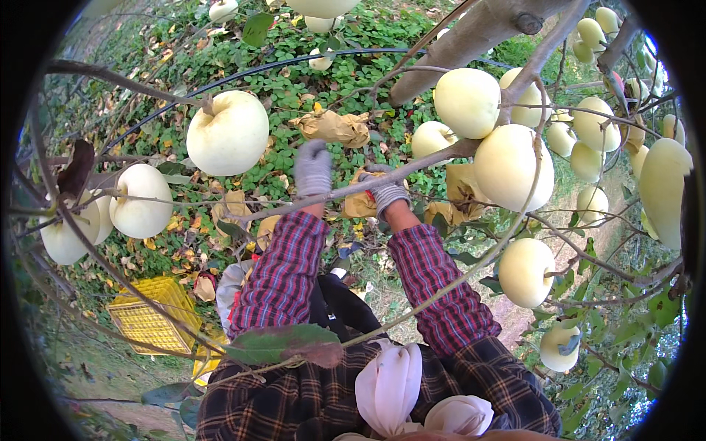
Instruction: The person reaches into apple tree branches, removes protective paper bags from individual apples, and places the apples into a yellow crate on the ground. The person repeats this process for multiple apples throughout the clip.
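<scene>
My left hand (313,168), in a grey knit glove, reaches forward just below a crumpled brown paper bag (332,128). Blur hides how its fingers are set, and I see nothing held in it. My right hand (390,193), gloved alike, has its fingers around the edge of another brown paper bag (359,205), which shows a bit of red. A thin branch (353,189) crosses in front of that hand and hides part of the fingers. Pale yellow apples hang around both arms; one large apple (228,133) is left of my left hand, another (514,168) right of my right.
A thick tree limb (469,49) slants down from the top right. A black hose (265,67) arcs over green ground cover (364,33). More brown bags (462,193) hang at the right. Yellow plastic crates (157,314) stand at lower left. A leafy twig (287,344) crosses before my chest.
</scene>
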The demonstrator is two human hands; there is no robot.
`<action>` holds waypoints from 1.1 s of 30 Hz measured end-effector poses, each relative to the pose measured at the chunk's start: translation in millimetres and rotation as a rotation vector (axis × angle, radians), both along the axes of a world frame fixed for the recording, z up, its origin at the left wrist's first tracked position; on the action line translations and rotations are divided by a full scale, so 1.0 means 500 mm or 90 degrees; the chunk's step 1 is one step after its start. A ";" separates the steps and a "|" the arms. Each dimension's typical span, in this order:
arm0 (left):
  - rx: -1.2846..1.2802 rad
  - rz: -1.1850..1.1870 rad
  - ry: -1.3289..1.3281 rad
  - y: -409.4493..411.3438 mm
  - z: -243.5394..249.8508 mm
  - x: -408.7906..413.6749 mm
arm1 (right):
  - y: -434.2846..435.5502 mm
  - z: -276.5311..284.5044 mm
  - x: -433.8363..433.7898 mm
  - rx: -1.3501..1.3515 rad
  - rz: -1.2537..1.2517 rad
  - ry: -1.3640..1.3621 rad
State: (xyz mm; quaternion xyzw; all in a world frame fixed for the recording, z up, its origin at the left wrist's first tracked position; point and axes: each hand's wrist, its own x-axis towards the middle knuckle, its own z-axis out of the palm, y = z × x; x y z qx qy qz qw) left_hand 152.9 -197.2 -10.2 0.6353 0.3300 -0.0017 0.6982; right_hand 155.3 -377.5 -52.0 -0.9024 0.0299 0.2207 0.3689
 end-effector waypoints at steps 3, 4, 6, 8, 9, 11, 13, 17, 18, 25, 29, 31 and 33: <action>0.238 0.120 0.008 0.075 -0.031 0.044 | 0.017 0.046 0.012 -0.068 0.010 -0.011; 0.373 0.082 -0.010 0.097 -0.067 0.056 | 0.044 0.112 0.019 -0.037 -0.039 0.026; 0.448 0.028 -0.039 0.115 -0.116 0.087 | 0.066 0.148 0.040 -0.082 -0.019 0.024; 0.359 -0.020 -0.065 0.119 -0.135 0.110 | 0.074 0.143 0.058 -0.219 0.276 -0.159; 0.322 -0.051 -0.074 0.118 -0.149 0.118 | 0.077 0.143 0.065 -0.288 0.425 -0.245; 0.293 -0.138 -0.086 0.132 -0.181 0.122 | 0.138 0.167 0.078 -0.181 0.169 -0.049; 0.231 -0.145 -0.049 0.126 -0.177 0.122 | 0.152 0.147 0.084 -0.150 0.152 -0.089; 0.259 -0.158 -0.010 0.125 -0.210 0.096 | 0.201 0.141 0.083 -0.117 0.286 -0.220; 0.211 -0.176 0.018 0.123 -0.210 0.094 | 0.206 0.140 0.086 -0.140 0.322 -0.229; 0.349 -0.186 -0.052 0.090 -0.174 0.041 | 0.221 0.119 0.090 -0.316 0.426 -0.190; 0.389 -0.101 -0.087 0.082 -0.197 0.005 | 0.241 0.119 0.076 -0.331 0.420 -0.174; 0.302 -0.059 -0.059 0.080 -0.201 0.002 | 0.243 0.114 0.070 -0.340 0.432 -0.226; 0.206 -0.091 0.002 0.079 -0.188 0.003 | 0.239 0.113 0.068 -0.358 0.437 -0.231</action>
